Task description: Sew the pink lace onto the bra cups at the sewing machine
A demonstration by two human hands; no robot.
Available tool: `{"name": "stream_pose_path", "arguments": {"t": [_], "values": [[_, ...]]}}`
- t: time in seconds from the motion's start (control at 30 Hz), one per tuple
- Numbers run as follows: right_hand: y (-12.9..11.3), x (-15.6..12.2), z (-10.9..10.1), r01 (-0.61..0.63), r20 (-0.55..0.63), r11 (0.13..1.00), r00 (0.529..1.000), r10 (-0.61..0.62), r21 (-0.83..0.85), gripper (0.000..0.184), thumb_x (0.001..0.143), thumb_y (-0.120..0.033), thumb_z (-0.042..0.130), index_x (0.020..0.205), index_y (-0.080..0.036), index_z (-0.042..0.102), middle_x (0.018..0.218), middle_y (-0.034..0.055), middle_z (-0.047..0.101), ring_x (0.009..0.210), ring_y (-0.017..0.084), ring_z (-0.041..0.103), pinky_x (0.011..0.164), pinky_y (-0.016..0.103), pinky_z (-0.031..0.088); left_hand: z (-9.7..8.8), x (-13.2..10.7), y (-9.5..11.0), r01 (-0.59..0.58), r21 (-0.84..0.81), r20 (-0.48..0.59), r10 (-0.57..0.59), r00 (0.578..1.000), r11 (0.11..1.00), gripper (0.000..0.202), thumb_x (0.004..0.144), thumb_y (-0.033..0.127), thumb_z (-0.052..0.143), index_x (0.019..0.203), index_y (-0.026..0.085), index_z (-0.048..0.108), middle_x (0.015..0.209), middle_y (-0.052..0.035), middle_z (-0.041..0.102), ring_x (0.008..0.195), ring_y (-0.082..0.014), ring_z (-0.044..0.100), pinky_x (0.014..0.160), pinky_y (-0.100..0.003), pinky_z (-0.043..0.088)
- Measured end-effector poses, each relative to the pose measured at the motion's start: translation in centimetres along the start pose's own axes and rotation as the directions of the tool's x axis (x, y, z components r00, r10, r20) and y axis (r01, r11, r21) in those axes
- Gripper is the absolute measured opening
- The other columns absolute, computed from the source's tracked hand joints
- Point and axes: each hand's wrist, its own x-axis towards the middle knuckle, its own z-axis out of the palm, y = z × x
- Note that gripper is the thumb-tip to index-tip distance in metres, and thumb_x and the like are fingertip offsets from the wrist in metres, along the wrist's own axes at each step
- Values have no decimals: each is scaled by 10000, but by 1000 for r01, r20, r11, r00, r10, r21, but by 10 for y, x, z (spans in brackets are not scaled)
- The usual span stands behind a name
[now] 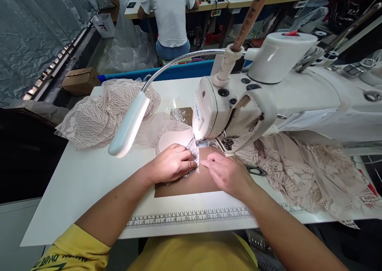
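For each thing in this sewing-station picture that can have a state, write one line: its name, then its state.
left hand: flat, pressing the white label piece
right hand: flat on the tan fabric, fingers pointing at the needle area
sewing machine: head over the label piece
gooseneck lamp: bent down over the table
lace pile: heaped, left of the machine
scissors: lying flat, mostly hidden

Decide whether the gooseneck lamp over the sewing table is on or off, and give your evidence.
On. A bright pool of light falls on the lace fabric just beneath the lamp, beside the left hand.
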Motion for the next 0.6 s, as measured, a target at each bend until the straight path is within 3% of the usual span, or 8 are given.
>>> {"name": "stream_pose_path", "arguments": {"t": [0.17,0.27,0.4,0.6], "values": [[0,-1,3,40,36,999,999,-41,24,301,835,-62,437,970,-197,669,786,23,587,651,131,445,618,267,290,2,0,1,0,-26,-25,-1,1000,1000,261,958,279,422,962,191,667,824,-57,645,730,-147,515,737,-313,394],[-1,-1,4,67,63,998,996,-68,12,324,818,-41,430,1002,-188,652,781,25,572,677,147,426,633,267,296,3,-1,2,20,-54,-35,-22,999,998,254,959,271,423,933,187,661,1003,-68,670,817,-152,550,786,-316,406],[-3,0,5,72,95,997,993,-69,-25,310,771,-19,444,953,-179,638,780,23,557,694,157,409,650,273,295,5,-2,3,42,-70,-6,-42,999,997,253,963,280,411,1015,189,641,1226,-73,614,944,-174,564,847,-332,415],[-4,0,7,86,112,995,990,-80,-54,265,785,-30,439,891,-181,629,768,29,538,716,167,400,691,286,294,5,2,6,150,-12,-2,-150,989,989,309,974,314,383,1151,186,602,1189,-100,623,919,-181,572,817,-335,435]]}}
